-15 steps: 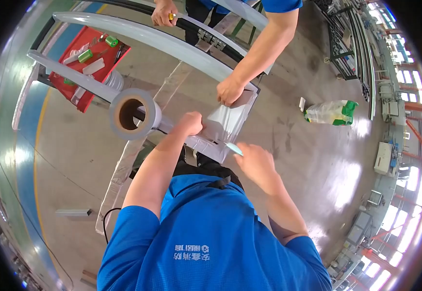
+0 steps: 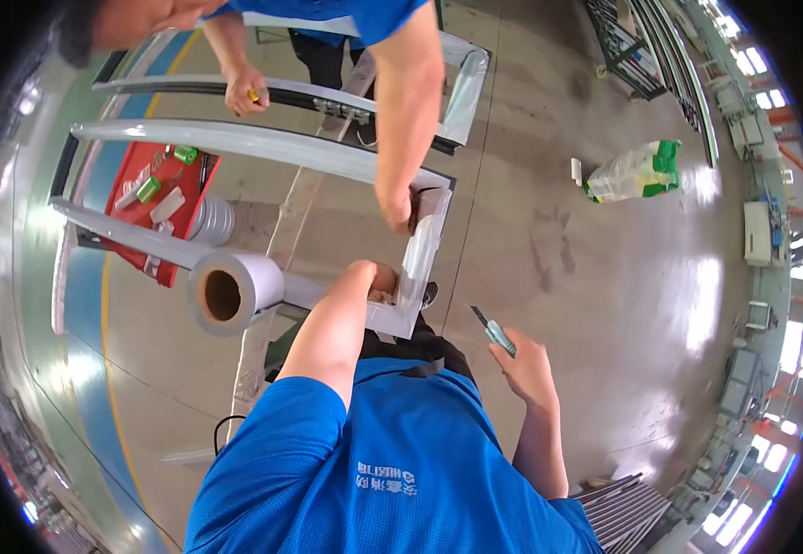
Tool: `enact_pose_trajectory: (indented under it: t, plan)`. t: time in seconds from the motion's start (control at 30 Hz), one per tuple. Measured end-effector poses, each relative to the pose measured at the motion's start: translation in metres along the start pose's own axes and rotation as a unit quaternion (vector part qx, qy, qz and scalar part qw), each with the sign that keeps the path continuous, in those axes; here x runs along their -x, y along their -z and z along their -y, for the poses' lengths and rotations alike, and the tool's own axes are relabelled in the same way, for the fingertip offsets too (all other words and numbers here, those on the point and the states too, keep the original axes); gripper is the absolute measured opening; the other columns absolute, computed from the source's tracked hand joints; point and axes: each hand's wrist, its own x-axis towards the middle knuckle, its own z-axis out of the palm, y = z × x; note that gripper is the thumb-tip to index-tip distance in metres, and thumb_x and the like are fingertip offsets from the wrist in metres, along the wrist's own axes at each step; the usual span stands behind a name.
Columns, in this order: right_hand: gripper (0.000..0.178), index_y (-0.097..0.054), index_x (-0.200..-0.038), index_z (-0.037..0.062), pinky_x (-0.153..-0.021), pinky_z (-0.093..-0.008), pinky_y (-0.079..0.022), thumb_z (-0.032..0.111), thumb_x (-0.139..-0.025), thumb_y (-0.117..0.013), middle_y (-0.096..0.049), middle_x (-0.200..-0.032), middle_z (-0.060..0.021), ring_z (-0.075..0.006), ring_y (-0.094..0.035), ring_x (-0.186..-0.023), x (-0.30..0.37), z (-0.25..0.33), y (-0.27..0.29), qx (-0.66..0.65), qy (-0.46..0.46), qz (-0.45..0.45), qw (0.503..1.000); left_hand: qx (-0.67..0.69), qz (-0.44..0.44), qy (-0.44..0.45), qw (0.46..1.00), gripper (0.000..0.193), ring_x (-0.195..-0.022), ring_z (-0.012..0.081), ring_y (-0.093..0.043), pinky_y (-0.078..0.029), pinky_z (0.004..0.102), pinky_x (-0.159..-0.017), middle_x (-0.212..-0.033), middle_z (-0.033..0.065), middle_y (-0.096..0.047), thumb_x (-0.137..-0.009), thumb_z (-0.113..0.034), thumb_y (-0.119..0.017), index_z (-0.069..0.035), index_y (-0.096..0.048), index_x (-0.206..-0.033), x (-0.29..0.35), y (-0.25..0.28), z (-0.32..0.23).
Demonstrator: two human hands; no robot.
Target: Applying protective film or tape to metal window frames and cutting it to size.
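Observation:
My right hand (image 2: pixel 526 369) grips a pale green utility knife (image 2: pixel 499 338), its dark blade pointing up and left, away from the frame. My left hand (image 2: pixel 382 283) is at the near right inner corner of a white window frame (image 2: pixel 309 293), fingers curled at the edge of the protective film (image 2: pixel 420 254); the fingertips are partly hidden. Film wraps the frame's short right side. Across from me, a co-worker's hand (image 2: pixel 399 210) presses inside the far right corner. The co-worker's other hand (image 2: pixel 247 92) holds something small and yellow.
A big film roll (image 2: pixel 226 291) sits on the frame's near bar. Beyond it, a red tray (image 2: pixel 134 217) holds green rolls. A second frame (image 2: pixel 461 111) lies farther away. On the floor at right is a green and white bag (image 2: pixel 637 173); metal profiles (image 2: pixel 628 512) lie at lower right.
My right hand and knife have moved right and down, off the frame. The film over the right end now lies folded along the bar. The co-worker leans in farther left.

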Motion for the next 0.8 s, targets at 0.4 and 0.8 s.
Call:
enact_pose_trajectory:
  t: [0.4, 0.8]
  plan:
    - [0.023, -0.062, -0.093, 0.0043, -0.058, -0.0365, -0.047, 0.025, -0.085, -0.066, -0.06, -0.067, -0.0121, -0.0227, -0.061, -0.059, -0.018, -0.054, 0.005, -0.023, 0.003, -0.018, 1.0, 0.059, -0.119, -0.009, 0.991, 0.011, -0.049, 0.0149, -0.052, -0.045, 0.0288, -0.045, -0.061, -0.0003, -0.056, -0.086, -0.021, -0.065, -0.013, -0.063, -0.078, -0.031, 0.006, 0.027]
    - [0.029, -0.063, -0.105, 0.0044, -0.066, -0.0415, -0.048, 0.025, -0.085, -0.068, -0.063, -0.08, -0.0203, -0.0378, -0.061, -0.073, -0.022, -0.037, 0.013, -0.02, 0.063, -0.052, 0.996, 0.262, -0.238, -0.065, 0.933, 0.095, -0.117, 0.0345, -0.056, -0.04, 0.0436, -0.101, -0.118, 0.0259, -0.062, -0.093, -0.073, -0.013, 0.004, -0.057, -0.126, 0.012, -0.04, -0.007]
